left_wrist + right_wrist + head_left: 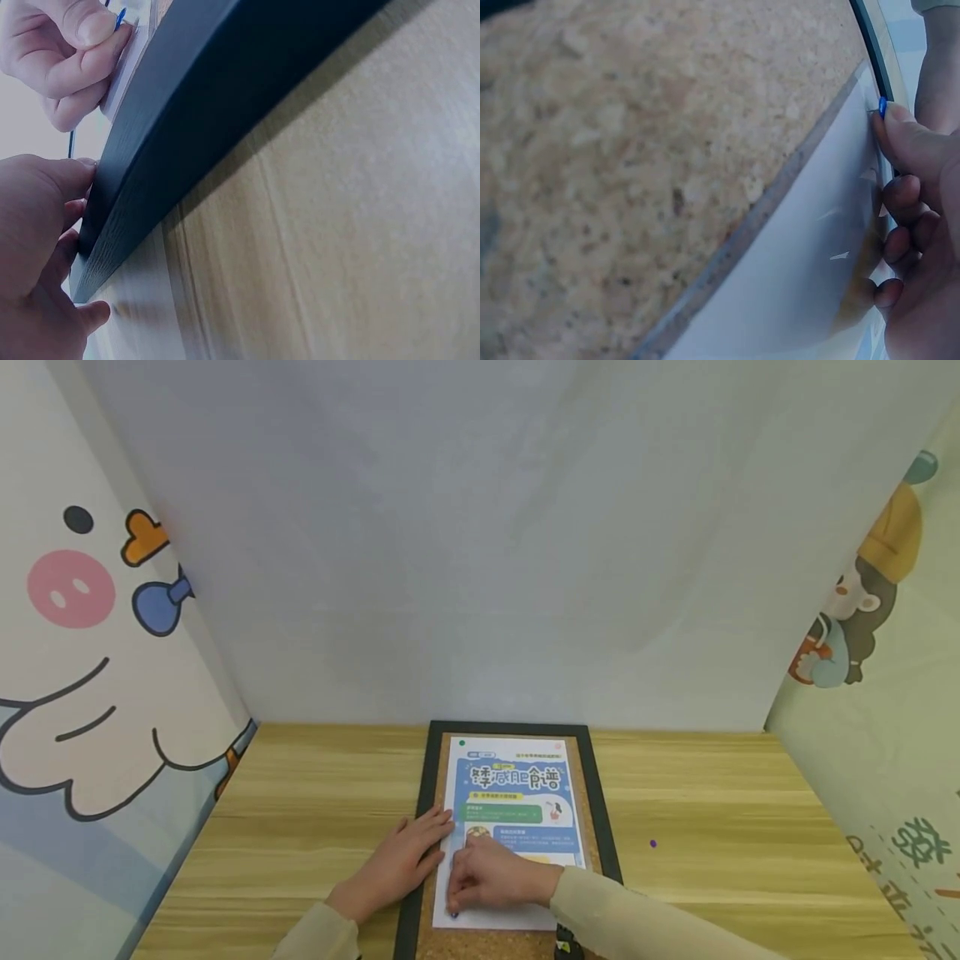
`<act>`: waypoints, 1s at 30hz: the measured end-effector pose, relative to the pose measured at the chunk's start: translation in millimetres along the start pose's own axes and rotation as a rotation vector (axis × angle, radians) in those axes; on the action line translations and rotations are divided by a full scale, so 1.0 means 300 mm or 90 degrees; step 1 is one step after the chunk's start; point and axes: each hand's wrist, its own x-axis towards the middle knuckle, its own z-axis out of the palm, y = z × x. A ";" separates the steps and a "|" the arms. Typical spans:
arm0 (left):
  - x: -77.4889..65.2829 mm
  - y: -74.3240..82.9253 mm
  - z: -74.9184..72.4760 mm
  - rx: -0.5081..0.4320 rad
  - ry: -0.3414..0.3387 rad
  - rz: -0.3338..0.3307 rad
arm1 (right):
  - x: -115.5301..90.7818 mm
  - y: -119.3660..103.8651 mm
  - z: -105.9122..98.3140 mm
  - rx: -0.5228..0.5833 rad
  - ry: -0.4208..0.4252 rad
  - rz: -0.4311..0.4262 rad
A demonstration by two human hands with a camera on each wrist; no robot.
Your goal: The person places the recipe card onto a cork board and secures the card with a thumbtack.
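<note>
A black-framed corkboard [480,942] lies on the wooden table with a printed poster [517,781] on it. My right hand [497,874] is over the poster's lower left corner, pinching a blue thumbtack [883,107] between thumb and index finger. In the right wrist view the tack's pin shows close above the sheet. My left hand [408,856] rests on the left side of the black frame [161,120], its fingertips reaching the poster's left edge. A green thumbtack [462,743] sits at the poster's top left corner, a pinkish one [557,746] at its top right.
A purple thumbtack [653,843] lies on the table [705,810] to the right of the board. A small dark object [567,943] shows beneath my right sleeve. Behind the table hangs a pale curtain [480,543], with cartoon-printed sheets at both sides.
</note>
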 end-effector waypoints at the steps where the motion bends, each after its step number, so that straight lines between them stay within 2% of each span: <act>1: 0.000 0.000 0.001 0.000 0.000 0.000 | 0.000 -0.001 -0.001 -0.001 0.000 0.005; 10: 0.001 -0.011 0.014 -0.001 0.005 -0.005 | 0.005 -0.008 -0.011 0.015 0.001 0.030; 17: -0.002 -0.017 0.015 0.000 0.008 0.002 | 0.007 -0.014 0.003 -0.020 0.005 0.011; 23: -0.003 -0.012 0.010 -0.002 0.003 -0.005 | 0.002 -0.017 0.006 -0.037 -0.004 0.015; 27: -0.004 -0.011 0.008 0.000 0.003 -0.003 | 0.003 -0.003 0.013 -0.038 0.000 -0.004; 30: -0.005 -0.009 0.006 0.004 0.003 -0.001 | 0.008 0.036 0.042 -0.043 0.014 -0.035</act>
